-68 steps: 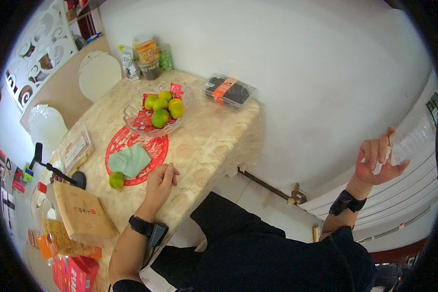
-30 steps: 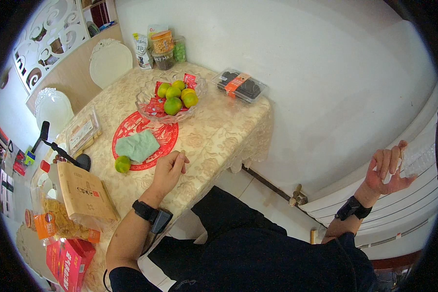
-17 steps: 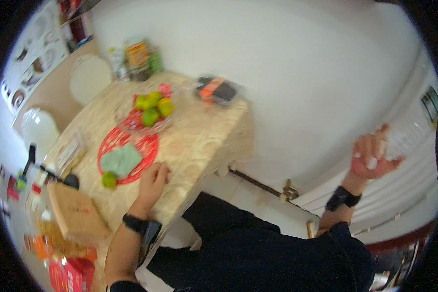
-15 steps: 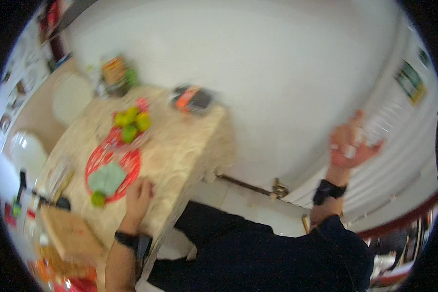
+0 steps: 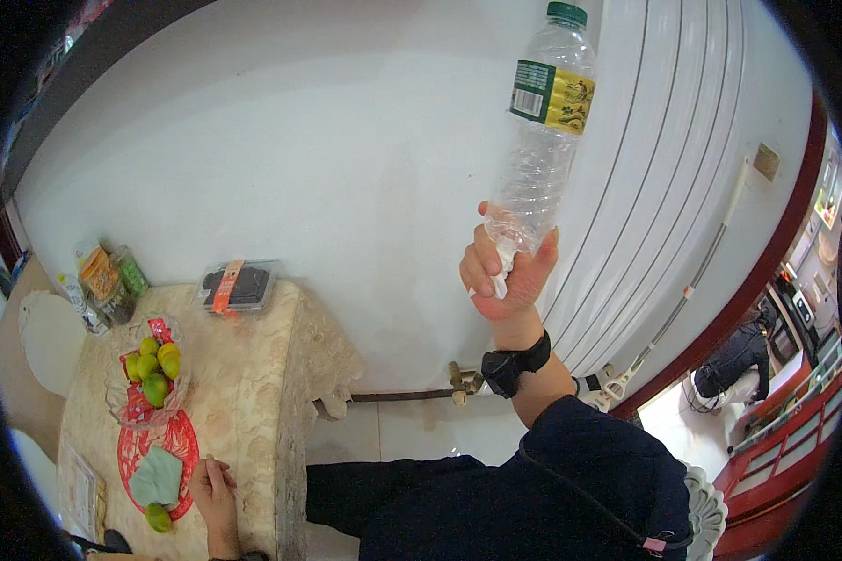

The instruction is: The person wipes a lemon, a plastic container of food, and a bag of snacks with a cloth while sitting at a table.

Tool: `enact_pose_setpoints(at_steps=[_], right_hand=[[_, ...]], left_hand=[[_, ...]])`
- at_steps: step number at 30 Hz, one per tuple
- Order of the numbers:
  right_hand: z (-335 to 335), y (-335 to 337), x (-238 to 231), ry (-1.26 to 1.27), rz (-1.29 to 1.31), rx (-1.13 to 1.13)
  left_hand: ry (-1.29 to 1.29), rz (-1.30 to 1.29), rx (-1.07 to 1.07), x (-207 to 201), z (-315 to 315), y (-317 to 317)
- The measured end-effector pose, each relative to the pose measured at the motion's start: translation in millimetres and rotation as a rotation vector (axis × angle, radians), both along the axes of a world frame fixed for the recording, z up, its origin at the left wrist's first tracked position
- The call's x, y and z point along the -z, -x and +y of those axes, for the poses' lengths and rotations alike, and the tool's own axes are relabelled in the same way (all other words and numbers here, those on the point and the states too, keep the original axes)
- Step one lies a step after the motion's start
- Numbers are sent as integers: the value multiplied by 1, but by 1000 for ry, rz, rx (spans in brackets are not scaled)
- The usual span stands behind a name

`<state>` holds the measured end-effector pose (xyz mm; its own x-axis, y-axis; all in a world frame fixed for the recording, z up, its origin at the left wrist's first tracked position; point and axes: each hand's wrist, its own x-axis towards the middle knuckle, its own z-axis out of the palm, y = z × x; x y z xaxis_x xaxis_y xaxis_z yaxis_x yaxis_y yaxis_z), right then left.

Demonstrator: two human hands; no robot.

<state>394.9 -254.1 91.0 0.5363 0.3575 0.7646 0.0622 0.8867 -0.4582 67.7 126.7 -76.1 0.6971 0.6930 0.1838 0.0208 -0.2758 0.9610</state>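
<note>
The right hand (image 5: 507, 279) is clamped around the base of a clear, empty-looking plastic water bottle (image 5: 538, 131), thumb and fingers wrapped tight with a scrap of white wrapping or tissue pinched against its bottom. The bottle stands nearly upright at arm's height, green cap on top and a green-and-yellow label just beneath, set against the white wall and a ribbed white panel. A second ago the same hand was held out low at the person's right side with the bottle barely in view; now the arm is raised and the view has swung to follow it, so the bottle sits high in the picture. A black wristwatch (image 5: 515, 360) rings the raised wrist above a dark sleeve.

Well apart, at lower left, the left hand (image 5: 212, 486) rests with its fingers loose and holding nothing on the beige patterned table (image 5: 253, 374), as it did before, just beside a folded green cloth (image 5: 156, 477) on a red round mat. Farther up the table stand a glass bowl of green and yellow fruit (image 5: 152, 374) and a clear box of dark berries (image 5: 239, 285).
</note>
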Motion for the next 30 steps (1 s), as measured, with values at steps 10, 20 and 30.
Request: enact_pose_setpoints(at_steps=[10,20,30], right_hand=[[-31,10,-19,-41,-5,24],[-58,28,-30,-134,14,-31],[-51,28,-26,-123,-59,-39]], left_hand=[[-53,16,7,5,4,1],[-182,-11,18,14,14,-1],[-75,-2,15,15,11,-2]])
